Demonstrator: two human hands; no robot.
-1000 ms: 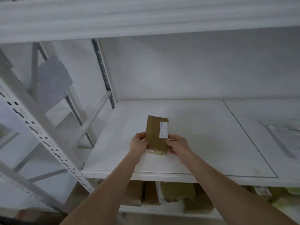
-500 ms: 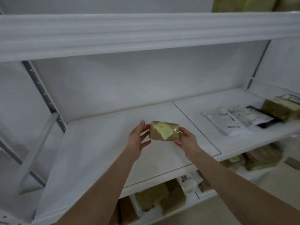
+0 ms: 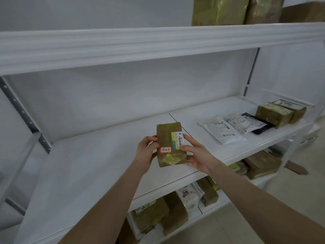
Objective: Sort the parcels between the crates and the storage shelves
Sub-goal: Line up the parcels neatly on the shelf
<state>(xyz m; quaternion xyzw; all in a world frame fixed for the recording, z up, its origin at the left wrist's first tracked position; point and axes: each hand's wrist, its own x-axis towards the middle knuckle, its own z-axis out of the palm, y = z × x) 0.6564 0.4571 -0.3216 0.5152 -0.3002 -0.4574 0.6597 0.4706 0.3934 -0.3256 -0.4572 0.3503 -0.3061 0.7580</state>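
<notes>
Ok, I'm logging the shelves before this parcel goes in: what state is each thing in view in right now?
Small brown parcel: held in both hands, labelled face up.
Left hand: grips the parcel's left edge.
Right hand: grips its right side.
White mailers: lying flat on the middle shelf, overlapping.
Black mailer: flat, partly under a white one.
Two brown boxes: side by side, right end of shelf.
Top-shelf parcels: upright.

I see the white middle shelf bearing white mailer bags, a black mailer and two taped boxes at its right end.
</notes>
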